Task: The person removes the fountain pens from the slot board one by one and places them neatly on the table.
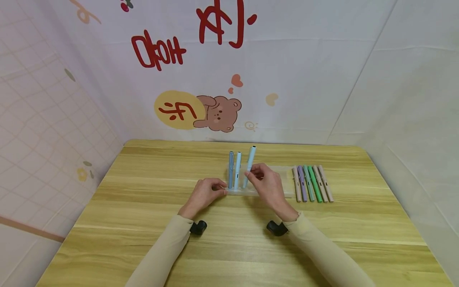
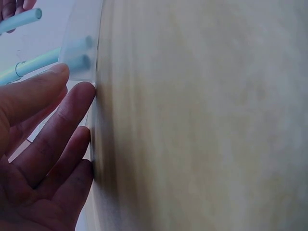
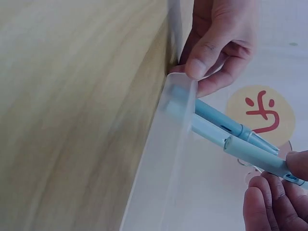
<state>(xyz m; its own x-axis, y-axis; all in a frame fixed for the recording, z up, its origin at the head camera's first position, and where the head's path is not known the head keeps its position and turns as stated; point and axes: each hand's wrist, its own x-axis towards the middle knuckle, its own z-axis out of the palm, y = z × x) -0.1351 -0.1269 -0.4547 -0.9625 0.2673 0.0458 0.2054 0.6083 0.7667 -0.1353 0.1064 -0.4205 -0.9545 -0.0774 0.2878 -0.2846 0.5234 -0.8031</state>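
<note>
- Pale-blue capped pen (image 1: 251, 158): tilted above the box's left part, its lower end free of the box in both wrist views; fingers cover its middle, and the right wrist view's edge cuts it off.
- Right hand (image 1: 268, 187): clamped on that pen, thumb against fingers; partly cropped in the right wrist view.
- Long translucent plastic box (image 3: 161, 159): toward the table's back edge, partly hidden by the right hand; a darker blue pen (image 1: 231, 169) and a light-blue pen (image 1: 237, 171) stand in its left end, bottoms blurred through the plastic.
- Left hand (image 1: 203, 196): touches the box's left end; whether it pinches, I cannot tell.
- Six multicoloured pens (image 1: 315, 184): side by side on the wood-grain table (image 1: 229, 255), nearer its right edge.
</note>
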